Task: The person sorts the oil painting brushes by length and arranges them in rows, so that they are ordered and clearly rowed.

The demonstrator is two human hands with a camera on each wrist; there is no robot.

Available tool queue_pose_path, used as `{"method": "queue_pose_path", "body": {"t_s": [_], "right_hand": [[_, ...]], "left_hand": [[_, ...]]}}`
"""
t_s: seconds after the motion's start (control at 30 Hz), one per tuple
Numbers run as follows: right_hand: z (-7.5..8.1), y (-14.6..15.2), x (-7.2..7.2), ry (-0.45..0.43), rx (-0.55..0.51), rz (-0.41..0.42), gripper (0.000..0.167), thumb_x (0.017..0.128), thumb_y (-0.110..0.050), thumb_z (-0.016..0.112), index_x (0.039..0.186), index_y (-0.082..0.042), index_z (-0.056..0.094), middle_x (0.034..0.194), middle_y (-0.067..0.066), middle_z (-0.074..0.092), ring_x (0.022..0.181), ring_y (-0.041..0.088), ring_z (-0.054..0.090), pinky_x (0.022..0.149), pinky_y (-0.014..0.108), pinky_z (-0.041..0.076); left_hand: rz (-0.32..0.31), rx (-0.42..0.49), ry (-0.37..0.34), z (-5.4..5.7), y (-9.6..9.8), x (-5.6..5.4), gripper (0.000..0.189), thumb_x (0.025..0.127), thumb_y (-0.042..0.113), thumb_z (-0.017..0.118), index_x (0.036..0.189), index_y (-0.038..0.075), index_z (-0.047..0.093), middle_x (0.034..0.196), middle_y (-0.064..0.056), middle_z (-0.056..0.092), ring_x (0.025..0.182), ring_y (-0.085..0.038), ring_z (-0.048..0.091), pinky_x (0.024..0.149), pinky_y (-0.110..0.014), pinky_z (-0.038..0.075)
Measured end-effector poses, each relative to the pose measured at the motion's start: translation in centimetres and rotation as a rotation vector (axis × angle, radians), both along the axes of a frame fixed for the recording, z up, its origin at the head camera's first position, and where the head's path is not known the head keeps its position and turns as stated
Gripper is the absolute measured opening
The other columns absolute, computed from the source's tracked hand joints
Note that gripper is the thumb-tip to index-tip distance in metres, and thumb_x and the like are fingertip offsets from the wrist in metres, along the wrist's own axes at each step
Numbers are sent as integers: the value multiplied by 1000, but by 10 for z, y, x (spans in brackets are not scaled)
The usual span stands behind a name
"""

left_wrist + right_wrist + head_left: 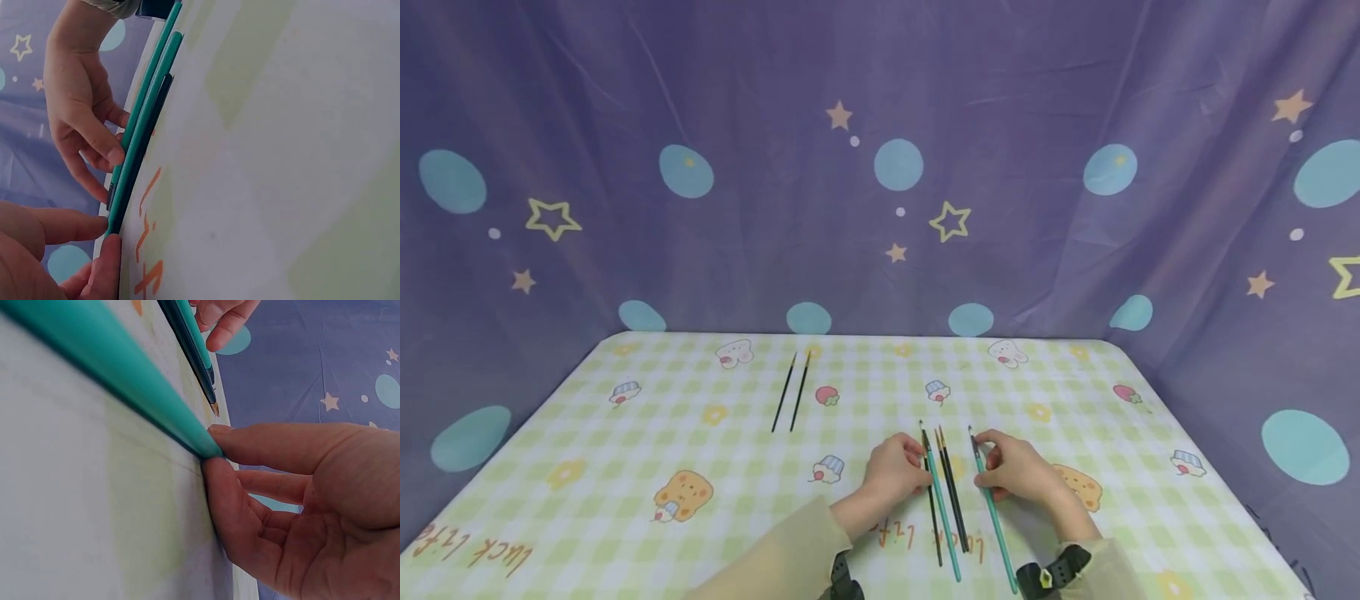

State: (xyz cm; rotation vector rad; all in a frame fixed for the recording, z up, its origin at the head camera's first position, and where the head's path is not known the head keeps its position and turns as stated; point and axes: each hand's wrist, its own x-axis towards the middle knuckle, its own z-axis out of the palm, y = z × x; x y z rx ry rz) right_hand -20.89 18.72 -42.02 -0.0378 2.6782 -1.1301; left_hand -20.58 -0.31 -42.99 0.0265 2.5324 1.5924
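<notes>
Two hands reach in over a row of paintbrushes. The right hand (1018, 471) pinches the right teal brush (997, 525) between bent thumb and forefinger, near its bristle end. The left hand (898, 467) has its fingers bent, with thumb and forefinger tips right at the left teal brush (943, 517) and the thin dark brush (934, 521); whether they grip either one or only touch it, the views do not make plain.

These two brushes lie close together, crossing near their bristle ends and spreading slightly apart toward the person. Just to their right, between the hands, a pair of dark brushes (953, 492) lies side by side. The right teal brush is apart from that pair, on its right. All five point their bristles away from the person, handle ends toward the front.

Each wrist wears a black strap, the right strap (1052, 572) showing more fully than the left strap (842, 577); both sleeves are beige.

Well apart, toward the far left, two more dark brushes (801, 390) lie almost parallel, also bristles away. Everything rests on a green-and-white checked tablecloth (760, 467) printed with cupcakes, strawberries, flowers, rabbits and orange lettering. Behind the table hangs a purple curtain (760, 100) with blue ovals and stars.
</notes>
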Motion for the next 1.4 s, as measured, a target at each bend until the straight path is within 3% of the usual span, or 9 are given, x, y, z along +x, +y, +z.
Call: {"method": "queue_pose_path", "body": {"t_s": [0.3,0.73,0.93,1.17,1.27,1.4], "right_hand": [[0,0,1,14,13,1,55,74,-6,72,125,-7,50,77,5,51,51,15,53,48,27,47],[1,-1,3,9,4,-3,56,74,-6,72,125,-7,49,77,5,51,50,15,52,48,27,47],[1,-1,3,5,-3,7,56,74,-5,71,125,-6,49,77,6,51,51,15,52,48,27,47],[0,-1,1,3,-3,2,56,74,-5,71,125,-6,48,77,6,51,51,15,53,49,27,47],[0,0,1,5,0,4,56,74,-6,71,125,-6,48,77,6,51,51,15,53,49,27,47],[-1,0,0,3,7,5,56,74,-6,71,126,-6,48,77,5,51,51,15,53,49,26,47]], "left_hand": [[-3,-113,41,3,3,2,31,65,2,72,91,5,56,73,-2,52,48,-12,53,49,-24,43],[22,-193,54,1,6,-5,32,71,4,68,100,3,55,62,-1,53,40,-11,50,49,-22,40],[45,-261,97,2,5,-11,24,70,5,69,89,4,54,65,-2,54,38,-8,49,45,-20,42],[12,-318,115,8,3,-17,19,67,7,69,82,4,58,65,-2,57,38,-8,50,49,-20,43],[-10,-363,122,9,3,-21,13,67,6,68,64,7,55,54,1,55,35,-7,46,41,-18,38],[-34,-397,125,11,4,-22,33,67,3,66,47,13,41,39,4,45,31,-6,41,35,-17,31]]}}
